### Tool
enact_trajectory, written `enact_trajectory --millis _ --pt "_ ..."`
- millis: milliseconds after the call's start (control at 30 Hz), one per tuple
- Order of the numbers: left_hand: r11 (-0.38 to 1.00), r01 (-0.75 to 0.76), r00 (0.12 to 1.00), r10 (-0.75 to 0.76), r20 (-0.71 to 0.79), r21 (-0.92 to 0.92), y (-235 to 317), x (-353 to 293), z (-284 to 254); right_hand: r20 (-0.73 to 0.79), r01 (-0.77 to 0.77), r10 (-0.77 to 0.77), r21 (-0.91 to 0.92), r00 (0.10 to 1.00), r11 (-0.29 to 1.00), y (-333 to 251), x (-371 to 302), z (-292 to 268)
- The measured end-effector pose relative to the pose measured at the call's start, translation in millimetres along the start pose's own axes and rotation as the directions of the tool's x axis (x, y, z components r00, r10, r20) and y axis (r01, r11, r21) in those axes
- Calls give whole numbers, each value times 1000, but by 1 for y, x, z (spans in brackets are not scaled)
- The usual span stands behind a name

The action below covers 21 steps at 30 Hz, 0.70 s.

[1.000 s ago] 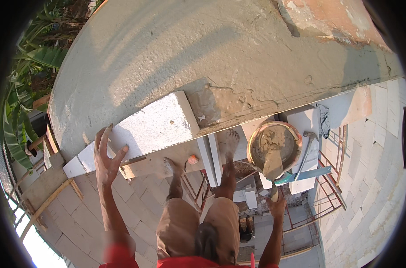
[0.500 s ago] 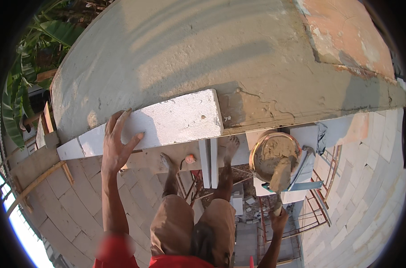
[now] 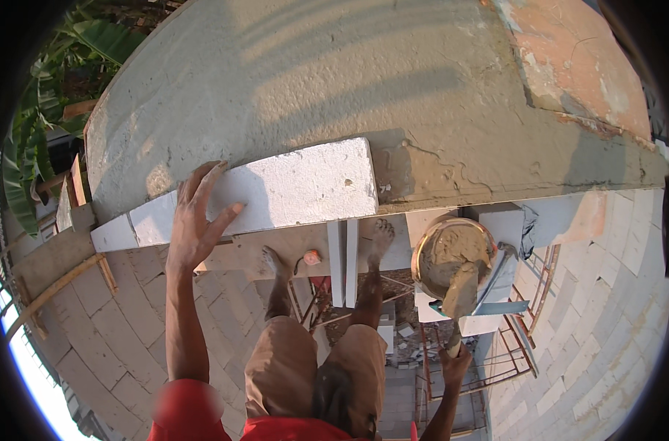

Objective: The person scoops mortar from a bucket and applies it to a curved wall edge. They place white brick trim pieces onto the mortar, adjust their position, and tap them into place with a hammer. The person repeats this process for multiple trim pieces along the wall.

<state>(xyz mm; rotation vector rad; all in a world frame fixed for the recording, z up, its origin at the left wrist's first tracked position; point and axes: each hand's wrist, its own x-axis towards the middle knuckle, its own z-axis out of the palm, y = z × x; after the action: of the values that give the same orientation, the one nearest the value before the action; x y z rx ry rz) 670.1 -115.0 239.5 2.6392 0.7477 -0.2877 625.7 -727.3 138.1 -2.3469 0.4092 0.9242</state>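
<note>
My left hand (image 3: 196, 214) lies with spread fingers on a white lightweight block (image 3: 305, 184), thumb on its near side and fingertips at its far edge. The block sits at the end of a row of white blocks along the edge of a grey cement surface (image 3: 334, 95). In my right hand (image 3: 453, 365), closed round the handle, is a trowel (image 3: 463, 290) with wet mortar on its blade. The blade is at the near rim of a round bucket (image 3: 421, 253) of brown-grey mortar (image 3: 452, 246).
Below are my bare feet on a board (image 3: 250, 246), beside a small orange-red object (image 3: 312, 257). A handsaw (image 3: 500, 307) lies next to the bucket. Rusty scaffolding (image 3: 507, 353) stands lower right, by a pale block wall (image 3: 584, 309). Banana leaves (image 3: 110, 40) hang at far left.
The view has tilted slightly. My left hand stays on the block, and my right hand still grips the trowel at the bucket, with little movement.
</note>
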Motion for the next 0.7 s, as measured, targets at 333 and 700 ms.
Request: enact_trajectory --millis 333,700 --pt "999 28 998 -26 -49 33 -7 -5 2 16 15 -15 -38 1000 999 43 3 -5" --pt "993 -82 993 74 -96 -83 -3 -4 19 -22 177 -178 -48 984 983 84 38 12"
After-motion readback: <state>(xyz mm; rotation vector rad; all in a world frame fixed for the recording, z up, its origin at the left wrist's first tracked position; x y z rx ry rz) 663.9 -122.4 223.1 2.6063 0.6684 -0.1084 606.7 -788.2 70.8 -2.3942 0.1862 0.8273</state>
